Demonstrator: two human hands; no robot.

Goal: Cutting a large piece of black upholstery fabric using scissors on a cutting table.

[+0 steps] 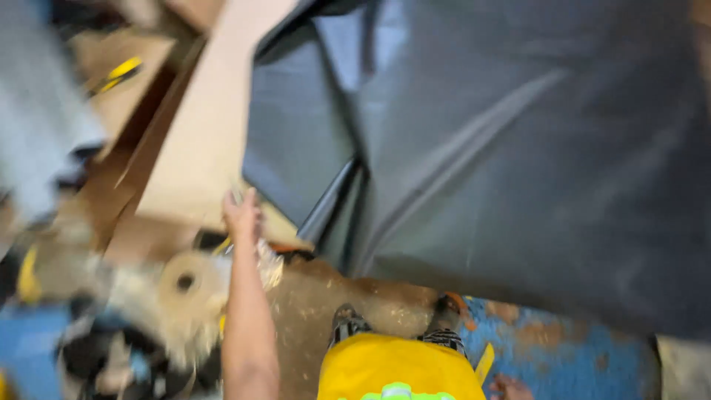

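We reach our left hand up to the lower edge of a flat cardboard sheet; its fingers look loosely curled against that edge, though blur keeps us from telling whether they grip it. Beside our forearm lies a roll of clear plastic film on the floor. A large grey sheet hangs to the right. Our right hand shows only at the bottom edge, so we cannot tell how open it is
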